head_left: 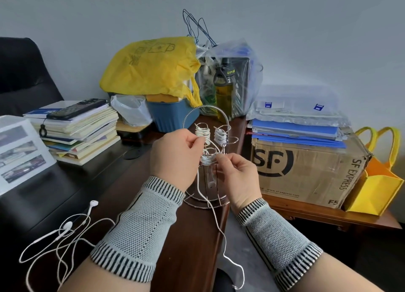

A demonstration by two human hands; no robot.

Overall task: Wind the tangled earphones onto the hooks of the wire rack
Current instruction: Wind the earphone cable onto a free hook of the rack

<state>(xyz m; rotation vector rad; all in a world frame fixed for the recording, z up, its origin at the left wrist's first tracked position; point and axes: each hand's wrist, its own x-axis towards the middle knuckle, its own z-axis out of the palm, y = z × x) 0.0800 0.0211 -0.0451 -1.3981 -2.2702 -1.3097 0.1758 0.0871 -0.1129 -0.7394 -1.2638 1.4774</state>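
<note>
A metal wire rack with an arched handle stands on the brown desk edge. White earphone cable is wound on three of its hooks: two upper bundles and a lower bundle. My left hand pinches the cable beside the upper left bundle. My right hand pinches the cable at the lower bundle. From there a loose white cable hangs down past the rack and over the desk edge. Another tangled pair of white earphones lies on the desk at lower left.
A stack of books with a phone on top sits at left. A yellow bag, a blue bin and a bottle stand behind the rack. A cardboard box with blue folders and a yellow tote fill the right.
</note>
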